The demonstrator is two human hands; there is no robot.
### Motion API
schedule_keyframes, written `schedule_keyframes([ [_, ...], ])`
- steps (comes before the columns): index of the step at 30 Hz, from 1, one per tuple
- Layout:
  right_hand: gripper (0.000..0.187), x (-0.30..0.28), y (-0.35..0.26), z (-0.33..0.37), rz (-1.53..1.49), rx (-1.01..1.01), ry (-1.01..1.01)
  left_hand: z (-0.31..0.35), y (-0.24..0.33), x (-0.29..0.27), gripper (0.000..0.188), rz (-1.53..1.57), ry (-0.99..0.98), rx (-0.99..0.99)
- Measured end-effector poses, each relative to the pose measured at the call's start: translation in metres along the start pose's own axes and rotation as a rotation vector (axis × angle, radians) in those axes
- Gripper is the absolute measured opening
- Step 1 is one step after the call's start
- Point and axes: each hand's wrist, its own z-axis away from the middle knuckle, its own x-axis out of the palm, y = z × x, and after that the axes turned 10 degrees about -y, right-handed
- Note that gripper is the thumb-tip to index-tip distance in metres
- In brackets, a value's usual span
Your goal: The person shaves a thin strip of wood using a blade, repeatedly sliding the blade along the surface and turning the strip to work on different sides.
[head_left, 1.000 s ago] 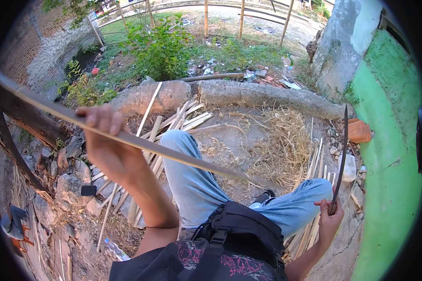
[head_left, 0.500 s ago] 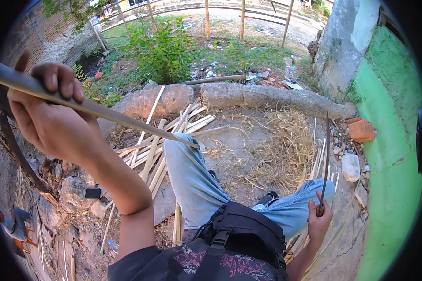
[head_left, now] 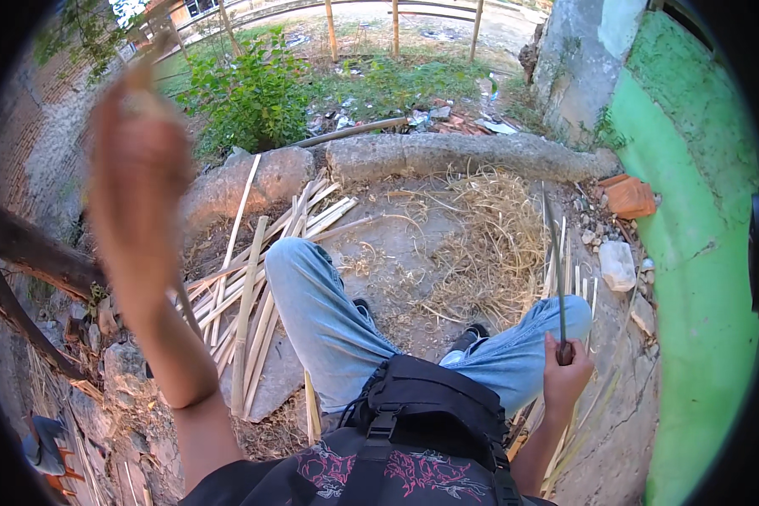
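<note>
My left hand (head_left: 139, 164) is raised at the upper left and smeared by motion. Its fingers and whatever is in them cannot be made out. A short piece of a dark bamboo strip (head_left: 187, 308) shows beside my left forearm. Over my right knee, my right hand (head_left: 567, 371) is closed around the handle of a long, narrow knife (head_left: 555, 253), its blade pointing away from me. Pale split bamboo strips (head_left: 249, 312) lie in a crossed pile by my left leg.
Curly shavings (head_left: 497, 244) cover the ground ahead of my feet. A low concrete ledge (head_left: 464, 156) runs across the far side. A green wall (head_left: 700, 278) rises at the right, near an orange brick (head_left: 628, 196) and a whitish block (head_left: 617, 266). Dark logs (head_left: 38, 244) stand at the left.
Half a second ago my left hand gripped a long bamboo strip slanting across toward my left knee. That hand has swung and blurred, and the strip no longer reaches over the knee. The view has shifted rightward.
</note>
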Motion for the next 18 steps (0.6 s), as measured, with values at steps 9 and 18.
schedule_keyframes([
  [9, 0.029, 0.012, -0.014, 0.001, -0.48, 0.078, 0.004, 0.175, -0.046, 0.091, 0.027, 0.456, -1.035, -0.402],
  [18, 0.025, 0.03, -0.042, 0.011, -0.91, 0.073, -0.255, 0.232, -0.032, 0.105, 0.031, 0.639, -1.238, -0.498],
])
